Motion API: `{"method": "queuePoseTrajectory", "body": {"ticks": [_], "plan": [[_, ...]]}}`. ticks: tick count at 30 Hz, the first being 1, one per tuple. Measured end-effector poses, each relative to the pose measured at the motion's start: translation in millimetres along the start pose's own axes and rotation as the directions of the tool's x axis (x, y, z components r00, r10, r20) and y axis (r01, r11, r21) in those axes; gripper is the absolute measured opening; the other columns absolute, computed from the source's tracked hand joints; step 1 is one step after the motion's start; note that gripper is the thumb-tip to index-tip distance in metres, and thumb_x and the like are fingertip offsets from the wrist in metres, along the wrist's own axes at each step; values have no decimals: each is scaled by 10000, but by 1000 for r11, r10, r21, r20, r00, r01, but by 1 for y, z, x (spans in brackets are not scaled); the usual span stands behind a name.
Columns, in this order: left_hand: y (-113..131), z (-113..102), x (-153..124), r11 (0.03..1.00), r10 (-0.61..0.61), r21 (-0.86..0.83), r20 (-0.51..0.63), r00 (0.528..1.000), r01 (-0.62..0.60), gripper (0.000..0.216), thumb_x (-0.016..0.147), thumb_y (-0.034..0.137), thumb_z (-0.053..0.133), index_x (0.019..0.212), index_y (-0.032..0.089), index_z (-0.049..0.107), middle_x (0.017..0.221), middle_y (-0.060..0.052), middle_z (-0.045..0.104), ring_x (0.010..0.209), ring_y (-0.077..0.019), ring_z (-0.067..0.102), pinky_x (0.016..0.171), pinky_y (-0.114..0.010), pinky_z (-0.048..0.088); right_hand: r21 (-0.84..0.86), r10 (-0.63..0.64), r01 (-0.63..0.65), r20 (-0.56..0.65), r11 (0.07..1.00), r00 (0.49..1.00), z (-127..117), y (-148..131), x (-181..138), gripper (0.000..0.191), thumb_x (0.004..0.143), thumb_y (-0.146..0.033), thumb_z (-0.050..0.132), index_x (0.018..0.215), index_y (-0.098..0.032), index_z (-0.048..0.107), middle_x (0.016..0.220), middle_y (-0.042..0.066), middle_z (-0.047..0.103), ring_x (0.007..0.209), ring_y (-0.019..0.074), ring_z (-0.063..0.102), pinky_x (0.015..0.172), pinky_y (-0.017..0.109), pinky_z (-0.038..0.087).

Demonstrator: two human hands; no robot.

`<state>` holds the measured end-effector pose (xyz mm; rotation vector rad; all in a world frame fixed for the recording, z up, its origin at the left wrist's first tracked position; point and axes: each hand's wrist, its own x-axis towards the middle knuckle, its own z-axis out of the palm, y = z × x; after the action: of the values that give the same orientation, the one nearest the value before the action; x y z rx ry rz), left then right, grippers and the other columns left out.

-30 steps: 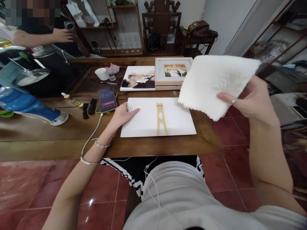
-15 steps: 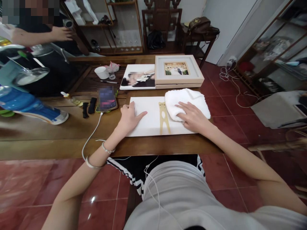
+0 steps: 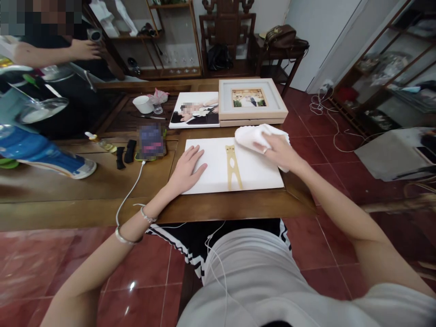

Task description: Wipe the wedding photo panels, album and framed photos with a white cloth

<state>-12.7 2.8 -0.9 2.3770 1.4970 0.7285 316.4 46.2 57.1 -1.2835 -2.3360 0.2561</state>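
A flat white panel [image 3: 213, 168] lies at the near edge of the wooden table. Two metal hangers, or one gold-coloured A-shaped bracket [image 3: 233, 167], rest on its middle; its exact kind is unclear. My left hand [image 3: 186, 171] is spread flat over the panel's left side, fingers apart. At the right side, my right hand [image 3: 281, 152] grips a folded white towel [image 3: 251, 137] on the panel, thumb and fingers bunching the cloth. Part of the panel's upper right is hidden under the towel.
Behind the panel lie a photo print [image 3: 195, 109] and a framed picture [image 3: 252, 101]. To the left are a phone [image 3: 151, 143] on a white cable, a small dropper bottle [image 3: 102, 142], a white cup [image 3: 143, 104] and a large blue bottle [image 3: 44, 152]. A person stands far left.
My right hand has gathered up the towel, which lay flatter before, baring the panel's lower right. My left hand's fingers have moved from the edge to lie flat on the panel.
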Motion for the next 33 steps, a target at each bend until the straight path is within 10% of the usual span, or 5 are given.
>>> {"method": "queuePoseTrajectory", "body": {"ticks": [5, 10, 18, 25, 33], "plan": [[0, -1, 0, 998, -32, -51, -26, 999, 31, 510, 971, 448, 452, 1383, 155, 524, 1546, -166, 440, 1483, -302, 328, 1210, -539, 264, 309, 317, -202, -387, 929, 866, -34, 19, 24, 268, 909, -489, 514, 868, -240, 604, 905, 78, 703, 846, 305, 655, 756, 471, 515], [2, 0, 0, 998, -28, -53, -34, 999, 26, 528, 965, 436, 463, 1382, 120, 530, 1543, -182, 442, 1484, -304, 329, 1216, -526, 258, 72, 161, -153, -676, 986, 719, -77, 18, 9, 279, 935, -501, 499, 933, -245, 610, 906, 82, 681, 885, 300, 642, 839, 481, 478], [-5, 0, 2, 997, -16, -79, -49, 999, 12, 522, 994, 438, 384, 1367, 117, 559, 1512, -177, 486, 1469, -293, 365, 1205, -539, 278, -304, -68, 37, -90, 952, 994, -26, 12, -6, 91, 809, -209, 578, 892, -189, 607, 1049, 191, 667, 981, 344, 616, 848, 483, 495], [-8, 2, 3, 981, -79, -183, -58, 995, 67, 541, 1021, 442, 327, 1412, 121, 516, 1541, -173, 449, 1492, -271, 320, 1227, -512, 224, -135, -195, 214, 136, 968, 971, 14, 11, 10, 218, 807, -115, 507, 969, -172, 640, 1405, 182, 559, 1419, 395, 376, 1108, 651, 323], [-9, 4, 3, 985, -80, -159, -63, 995, 69, 525, 1006, 367, 332, 1423, 95, 499, 1534, -186, 455, 1482, -271, 342, 1233, -500, 225, -125, -164, 217, 335, 968, 928, -26, -45, -43, 282, 766, -43, 431, 888, -222, 613, 1292, 130, 653, 1330, 355, 503, 958, 505, 479]]}}
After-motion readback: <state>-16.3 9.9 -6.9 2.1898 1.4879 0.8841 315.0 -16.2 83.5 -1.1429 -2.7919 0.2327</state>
